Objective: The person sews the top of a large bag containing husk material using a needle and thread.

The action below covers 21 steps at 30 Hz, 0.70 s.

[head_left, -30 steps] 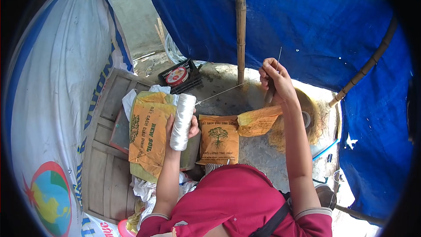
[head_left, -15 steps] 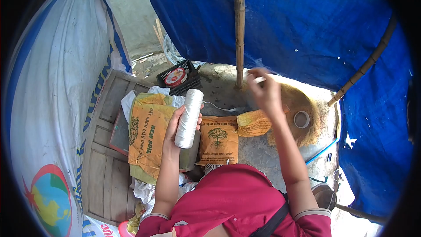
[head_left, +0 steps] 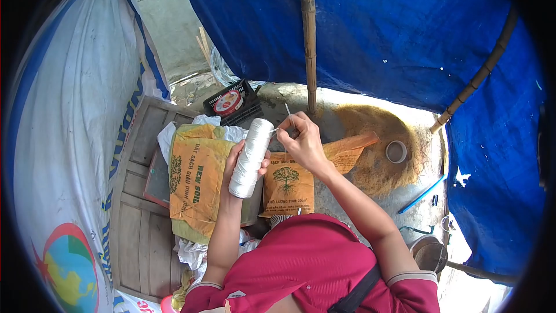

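A tall spool of white string (head_left: 251,159) leans slightly to the right in my left hand (head_left: 231,168), whose fingers wrap round it. Just right of its upper part, my right hand (head_left: 306,145) pinches the string (head_left: 274,130) that leads off the spool. A short white piece (head_left: 288,109), perhaps the string's end, sticks up above those fingers. Below my hands lie an orange printed soil bag (head_left: 288,185) with a tree on it and, to the left, a yellow-orange soil bag (head_left: 197,179).
A bamboo pole (head_left: 308,40) stands before a blue tarp (head_left: 394,29). A black crate (head_left: 246,107) holds a round red item. On the floor are brown loose material (head_left: 376,165), a white ring-shaped item (head_left: 396,152) and a blue tube (head_left: 421,195). Wooden panels (head_left: 139,232) lie left.
My right hand has come down and left from beside the bamboo pole to the spool's side. The spool has stayed almost where it was in my left hand.
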Available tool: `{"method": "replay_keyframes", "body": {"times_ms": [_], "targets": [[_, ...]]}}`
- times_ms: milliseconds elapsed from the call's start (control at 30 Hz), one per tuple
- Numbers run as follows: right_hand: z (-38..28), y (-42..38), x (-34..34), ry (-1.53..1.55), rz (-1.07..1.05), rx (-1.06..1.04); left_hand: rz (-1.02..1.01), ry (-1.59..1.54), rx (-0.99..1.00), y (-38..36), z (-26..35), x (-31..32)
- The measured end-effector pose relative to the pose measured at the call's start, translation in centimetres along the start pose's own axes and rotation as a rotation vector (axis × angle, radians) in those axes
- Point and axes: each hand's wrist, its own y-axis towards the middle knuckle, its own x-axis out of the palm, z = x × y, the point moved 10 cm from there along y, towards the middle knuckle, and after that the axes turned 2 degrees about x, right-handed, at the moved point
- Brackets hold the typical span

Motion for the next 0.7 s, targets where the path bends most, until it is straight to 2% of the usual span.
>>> {"method": "replay_keyframes", "body": {"times_ms": [67, 133, 200, 333, 400, 467, 533, 600, 667, 700], "targets": [[-2.1, -0.4, -1.0, -0.132, 0.132, -0.184, -0.043, -0.095, -0.051, 0.1, -1.0, 0.4], [-1.9, -0.6, -0.7, -0.127, 0.117, -0.194, -0.138, -0.149, -0.068, -0.2, -1.6, 1.4], [-3.2, -1.4, -1.6, -0.207, 0.223, -0.311, -0.141, -0.113, -0.069, -0.5, -1.8, 1.5], [-3.4, -1.4, -3.2, -0.208, 0.291, -0.320, -0.018, 0.115, -0.156, -1.9, -2.3, -0.3], [-2.8, -1.1, -4.7, -0.192, 0.373, -0.339, -0.011, 0.300, -0.285, -2.6, -3.3, -0.5], [-2.0, -0.7, -5.4, -0.196, 0.381, -0.266, -0.036, 0.241, -0.323, -2.9, -3.6, -0.8], [0.3, 0.2, -6.3, -0.022, 0.375, -0.062, -0.201, 0.504, -0.240, -2.5, -2.7, 0.3], [0.6, 0.9, -7.0, 0.005, 0.388, -0.070, -0.164, 0.581, -0.234, -2.4, -2.2, 0.3], [2.0, 1.9, -6.8, 0.202, 0.312, 0.028, -0.128, 0.658, -0.223, -2.5, -1.6, 0.6], [2.8, 1.9, -6.2, 0.364, 0.218, 0.216, -0.146, 0.684, -0.217, -2.5, -1.4, 1.0]]}}
